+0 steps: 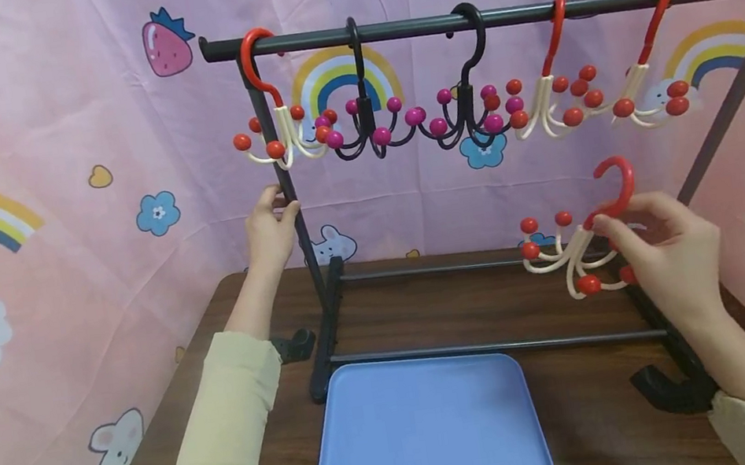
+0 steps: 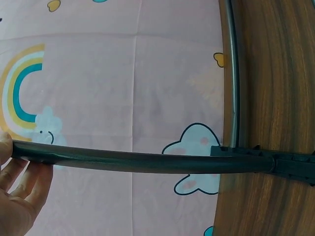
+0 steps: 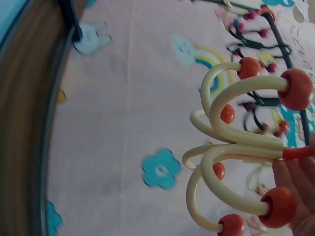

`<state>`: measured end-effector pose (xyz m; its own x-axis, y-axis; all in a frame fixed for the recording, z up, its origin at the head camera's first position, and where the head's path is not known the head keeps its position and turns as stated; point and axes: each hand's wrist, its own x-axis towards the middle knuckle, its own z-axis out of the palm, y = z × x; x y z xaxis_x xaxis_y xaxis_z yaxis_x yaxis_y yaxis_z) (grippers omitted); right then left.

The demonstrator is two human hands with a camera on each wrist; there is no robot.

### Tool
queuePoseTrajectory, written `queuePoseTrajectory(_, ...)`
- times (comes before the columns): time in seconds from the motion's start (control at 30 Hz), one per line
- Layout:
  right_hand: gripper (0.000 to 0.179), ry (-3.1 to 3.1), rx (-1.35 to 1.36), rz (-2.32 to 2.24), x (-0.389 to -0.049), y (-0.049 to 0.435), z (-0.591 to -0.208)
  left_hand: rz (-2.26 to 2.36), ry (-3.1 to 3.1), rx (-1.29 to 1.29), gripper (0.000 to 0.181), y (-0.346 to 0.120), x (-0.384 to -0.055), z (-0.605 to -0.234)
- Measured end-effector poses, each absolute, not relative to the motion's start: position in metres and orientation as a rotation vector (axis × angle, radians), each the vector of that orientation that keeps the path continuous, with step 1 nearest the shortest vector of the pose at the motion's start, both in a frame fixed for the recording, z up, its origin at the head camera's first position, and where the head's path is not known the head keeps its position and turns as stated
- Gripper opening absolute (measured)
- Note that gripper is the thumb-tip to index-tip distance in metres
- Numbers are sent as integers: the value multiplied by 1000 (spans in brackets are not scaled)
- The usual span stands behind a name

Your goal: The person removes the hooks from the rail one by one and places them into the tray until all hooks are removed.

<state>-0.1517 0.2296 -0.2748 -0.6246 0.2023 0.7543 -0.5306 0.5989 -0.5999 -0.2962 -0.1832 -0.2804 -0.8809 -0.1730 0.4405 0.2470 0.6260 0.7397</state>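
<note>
My right hand [image 1: 683, 252] pinches the red hook of a cream multi-prong hanger [image 1: 577, 243] tipped with red balls, held in the air below the rack's top bar. In the right wrist view its cream prongs [image 3: 231, 142] fan out from the fingers. My left hand [image 1: 270, 231] grips the left post [image 1: 301, 234] of the black rack, with thumb and fingers on either side of it, as the left wrist view also shows on the post [image 2: 118, 160]. From the top bar [image 1: 408, 27] hang cream hangers with red hooks and two black hangers [image 1: 364, 106] with magenta balls.
A blue tray [image 1: 429, 431] lies on the brown wooden table [image 1: 597, 407] in front of the rack's lower crossbars [image 1: 496, 345]. The rack's black feet [image 1: 673, 389] stick out toward me. Behind everything hangs a pink patterned cloth [image 1: 76, 107].
</note>
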Motion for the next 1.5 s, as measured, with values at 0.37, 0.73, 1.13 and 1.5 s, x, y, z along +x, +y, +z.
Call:
queuePoseTrajectory(0.37, 20, -2045, 495, 1174, -156, 182, -318, -1201, -2386, -52, 37, -186, -296, -285)
queuePoseTrajectory(0.73, 19, -2092, 596, 1264, -155, 143, -343, -1185, -2386, -60, 37, -182, -297, -279)
queuePoseTrajectory(1.13, 18, -2137, 721, 1365, -155, 99, -381, -1179, -2374, -61, 35, -185, -297, -284)
queuePoseTrajectory(1.5, 13, -2283, 756, 1362, -156, 63, -402, -1180, -2366, -69, 34, -182, -298, -282)
